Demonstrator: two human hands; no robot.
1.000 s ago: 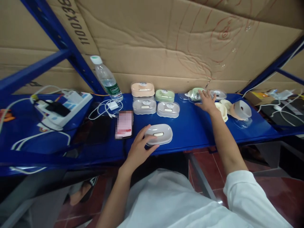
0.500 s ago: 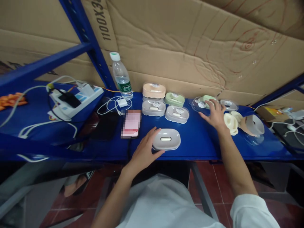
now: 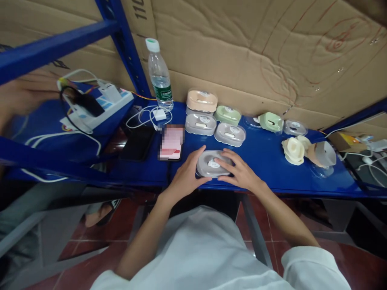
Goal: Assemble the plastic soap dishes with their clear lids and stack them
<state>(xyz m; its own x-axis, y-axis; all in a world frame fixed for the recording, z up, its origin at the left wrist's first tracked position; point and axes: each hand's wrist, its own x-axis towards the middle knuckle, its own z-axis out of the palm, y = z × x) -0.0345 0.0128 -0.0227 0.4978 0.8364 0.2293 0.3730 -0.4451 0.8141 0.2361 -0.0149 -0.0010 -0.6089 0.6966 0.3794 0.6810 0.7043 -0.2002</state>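
- Now our left hand (image 3: 189, 172) and right hand (image 3: 242, 172), half curled, clasp the grey box (image 3: 207, 172) and its clear cover (image 3: 213, 163), just below frame centre.
- We seem to be seating the cover; that calls for even pressure.

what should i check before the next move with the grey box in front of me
1. Left hand steadying the grey box: ok, it wraps the left side.
2. Right hand in place: ok, on the box's right side and top.
3. Clear lid seated all round: cannot tell, the hands hide part of the rim.
4. Room to the table's front edge: not ok, I'd say; the box sits close to it.
5. Phone out of the way: ok, apart from the box, to its left.
6. Other person's hand out of the way: ok, at far left by the power strip.
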